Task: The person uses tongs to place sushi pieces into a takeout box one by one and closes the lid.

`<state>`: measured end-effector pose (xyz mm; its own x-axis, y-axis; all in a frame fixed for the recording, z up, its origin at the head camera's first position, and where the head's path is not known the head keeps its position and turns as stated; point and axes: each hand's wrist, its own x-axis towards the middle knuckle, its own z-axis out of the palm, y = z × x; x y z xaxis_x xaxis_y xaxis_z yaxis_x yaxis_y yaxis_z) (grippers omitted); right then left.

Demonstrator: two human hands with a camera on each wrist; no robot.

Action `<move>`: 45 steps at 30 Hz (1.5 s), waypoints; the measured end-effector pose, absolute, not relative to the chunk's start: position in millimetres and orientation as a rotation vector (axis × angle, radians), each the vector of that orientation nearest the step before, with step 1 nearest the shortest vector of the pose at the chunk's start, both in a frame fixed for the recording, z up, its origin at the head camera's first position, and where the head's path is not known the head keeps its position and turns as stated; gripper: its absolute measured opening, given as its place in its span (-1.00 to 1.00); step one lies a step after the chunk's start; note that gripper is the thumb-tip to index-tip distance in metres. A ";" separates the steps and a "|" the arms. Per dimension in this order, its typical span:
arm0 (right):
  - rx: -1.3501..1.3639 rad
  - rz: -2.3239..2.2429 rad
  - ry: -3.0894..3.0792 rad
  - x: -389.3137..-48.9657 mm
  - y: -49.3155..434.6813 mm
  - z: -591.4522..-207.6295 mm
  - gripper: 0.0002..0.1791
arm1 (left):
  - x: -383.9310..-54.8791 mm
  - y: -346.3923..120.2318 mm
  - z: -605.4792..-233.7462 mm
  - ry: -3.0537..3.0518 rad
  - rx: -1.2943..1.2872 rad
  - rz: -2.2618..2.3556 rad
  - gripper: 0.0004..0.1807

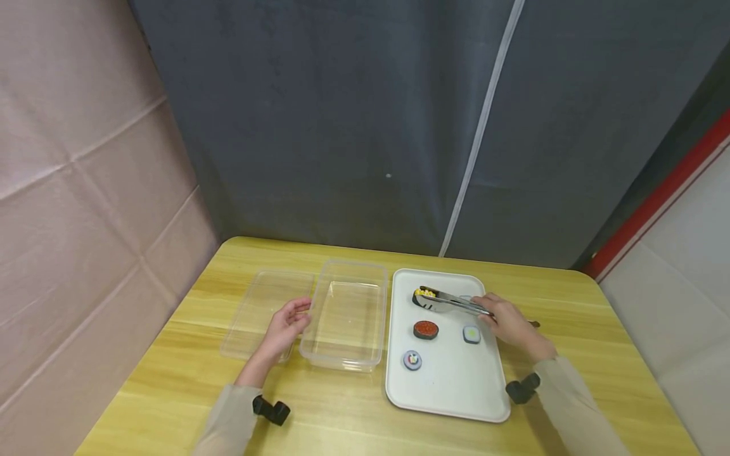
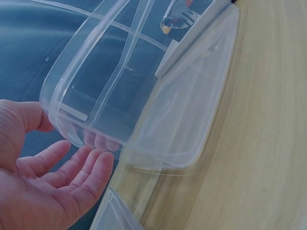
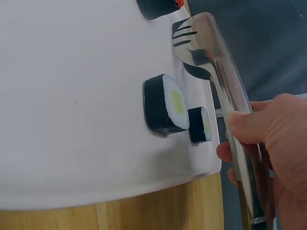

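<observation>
In the head view my right hand [image 1: 507, 322] grips metal serving tongs [image 1: 464, 304] over the white tray [image 1: 450, 392]. Their slotted head [image 3: 184, 43] is at a corn-topped sushi piece [image 1: 424, 295], hiding much of it in the right wrist view. A red roe-topped piece [image 1: 426, 329], a round roll [image 1: 412, 360] and a squarish roll [image 1: 471, 334] lie on the tray. Another small roll [image 3: 199, 125] is near the tray's edge, below the tongs. My left hand [image 1: 288, 326] has loosely bent fingers beside the clear plastic box [image 1: 342, 364], fingertips [image 2: 103, 160] right at its wall.
A clear flat lid [image 1: 256, 316] lies on the wooden table [image 1: 194, 335] left of the box, partly under my left forearm. Box and tray stand side by side. A dark curtain [image 1: 342, 126] hangs behind the table's far edge.
</observation>
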<state>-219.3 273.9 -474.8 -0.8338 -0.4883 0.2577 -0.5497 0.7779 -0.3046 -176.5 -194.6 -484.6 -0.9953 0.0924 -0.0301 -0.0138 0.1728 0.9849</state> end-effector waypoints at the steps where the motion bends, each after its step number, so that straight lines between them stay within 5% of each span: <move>1: 0.825 0.554 -2.802 -219.4 273.9 -474.7 -0.61 | -176.4 -194.6 -484.4 2.337 0.082 1.969 -0.54; 45: 0.901 0.560 -2.571 -217.4 268.1 -426.5 -0.61 | -165.5 -185.2 -452.2 2.310 0.076 1.930 -0.54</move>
<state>-217.4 268.1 -426.5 -0.7328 -0.5084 0.4522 -0.6505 0.7185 -0.2463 -165.5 -185.2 -452.2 -0.9903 0.1217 -0.0672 -0.0445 0.1805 0.9826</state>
